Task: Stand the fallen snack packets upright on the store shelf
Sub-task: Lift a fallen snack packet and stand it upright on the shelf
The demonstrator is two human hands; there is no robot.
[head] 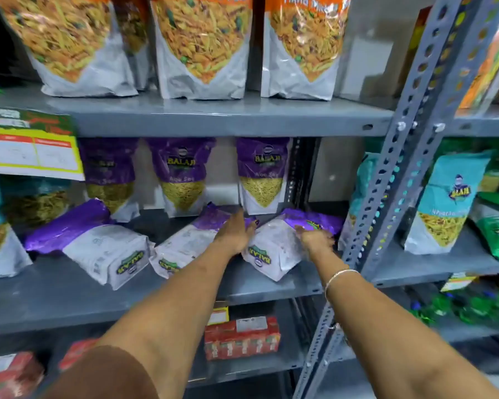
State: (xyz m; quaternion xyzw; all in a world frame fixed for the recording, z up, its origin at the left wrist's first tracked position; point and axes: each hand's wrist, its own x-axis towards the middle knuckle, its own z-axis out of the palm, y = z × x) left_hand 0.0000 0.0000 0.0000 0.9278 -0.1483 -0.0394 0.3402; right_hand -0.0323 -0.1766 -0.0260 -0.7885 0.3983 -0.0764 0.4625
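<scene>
Three purple-and-white snack packets lie flat on the grey middle shelf (55, 295): a left packet (92, 240), a middle packet (185, 243) and a right packet (277, 249). Behind them three like packets stand upright, the rightmost upright packet (262, 174) just above my hands. My left hand (236, 231) presses against the left side of the right fallen packet, fingers stretched. My right hand (314, 237) curls over that packet's right side near its purple top. Both hands hold this packet between them while it still lies on the shelf.
Large orange-topped packets (202, 44) stand on the shelf above. A perforated grey steel upright (392, 180) rises just right of my right hand. Teal packets (444, 203) fill the neighbouring bay. Red cartons (242, 338) sit on the shelf below. A yellow price sign (32, 151) hangs at left.
</scene>
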